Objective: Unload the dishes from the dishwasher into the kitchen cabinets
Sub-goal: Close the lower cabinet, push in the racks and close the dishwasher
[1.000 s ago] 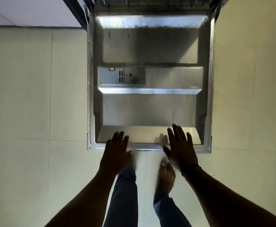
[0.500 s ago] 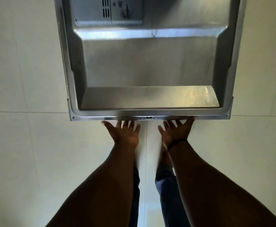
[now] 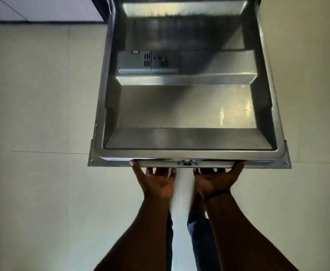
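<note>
Under the near edge of the stainless-steel dishwasher door [image 3: 187,106], both hands are now palm-up, side by side near the middle of that edge. A second ago they were reaching toward the edge from above, backs of the hands to the camera; half a second ago they had turned over and slid beneath it. The door now looks tipped up at its near edge rather than lying flat, though the head has also moved, so the tilt is partly a guess.

The left hand [image 3: 157,181] has its thumb out at the door's underside and its fingers pressed up against the front lip, tips hidden behind the metal. The right hand [image 3: 216,180], with a dark band at the wrist, does the same just beside the small latch [image 3: 187,163] at the middle of the edge. Neither hand wraps round anything; the fingers look straight and are pushing or carrying, not clenching.

I judge that the door is being lifted shut, which would suggest the unloading is finished or nearly so. No dishes show anywhere here.

As for what holds what: the door's recessed inner panel is bare metal, and the grey detergent dispenser [image 3: 148,62] toward its left side, near the far end, is closed. The dishwasher tub beyond the door's far edge is out of sight, so I cannot tell whether racks there hold anything. No kitchen cabinet interior is visible; pale floor tiles [image 3: 42,94] lie on both sides of the door.
</note>
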